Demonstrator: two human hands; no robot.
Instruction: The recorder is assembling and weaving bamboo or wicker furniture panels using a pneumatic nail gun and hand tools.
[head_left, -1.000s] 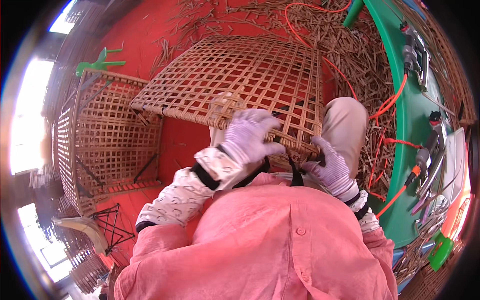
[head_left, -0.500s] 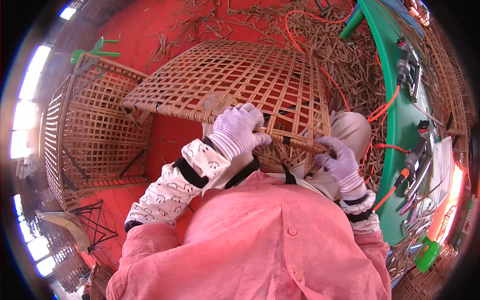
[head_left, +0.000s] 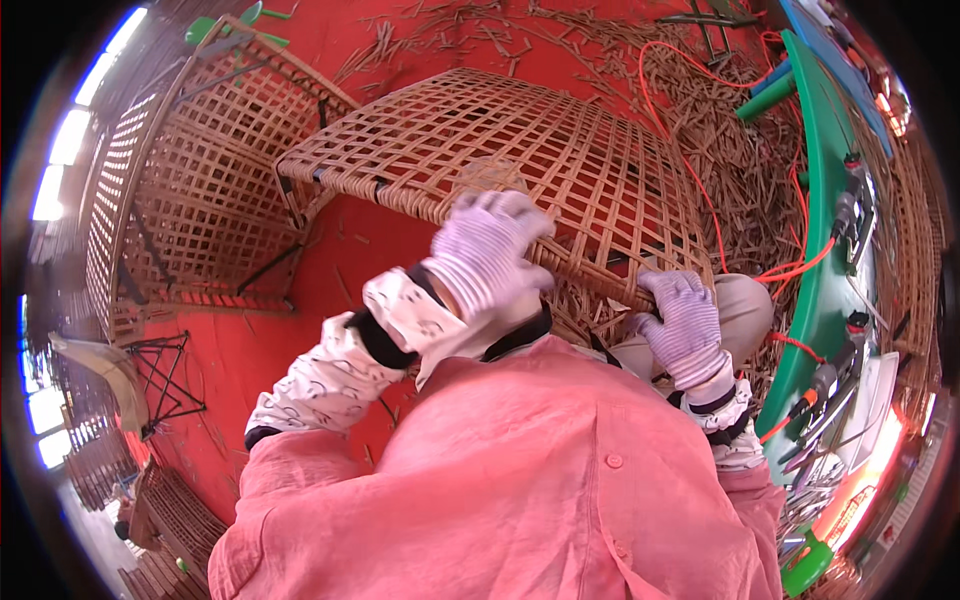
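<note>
A curved openwork rattan panel (head_left: pixel 480 120) with a wrapped rim slants across in front of me, its near edge close to my lap. My left hand (head_left: pixel 490 245), in a pale purple striped glove and slightly blurred, curls its fingers over the middle of that rim, thumb on the near side. Further right, my right hand (head_left: pixel 685 325), gloved alike, closes round the rim near the panel's right corner. Dark bands mark the rim left of my left hand. The gloves hide the gripped stretches of rim.
A larger woven rattan frame (head_left: pixel 200 170) stands at left on the red floor (head_left: pixel 240 370). Cane scraps (head_left: pixel 740 165) lie heaped beyond my right knee. A green table (head_left: pixel 820 130) at right carries power tools (head_left: pixel 850 200) with orange hoses (head_left: pixel 800 268). A folding metal stand (head_left: pixel 170 385) is at lower left.
My view has turned, and the panel sits further right and a little higher in the picture. The left hand has shifted slightly left along the rim. The right hand stays at the right corner.
</note>
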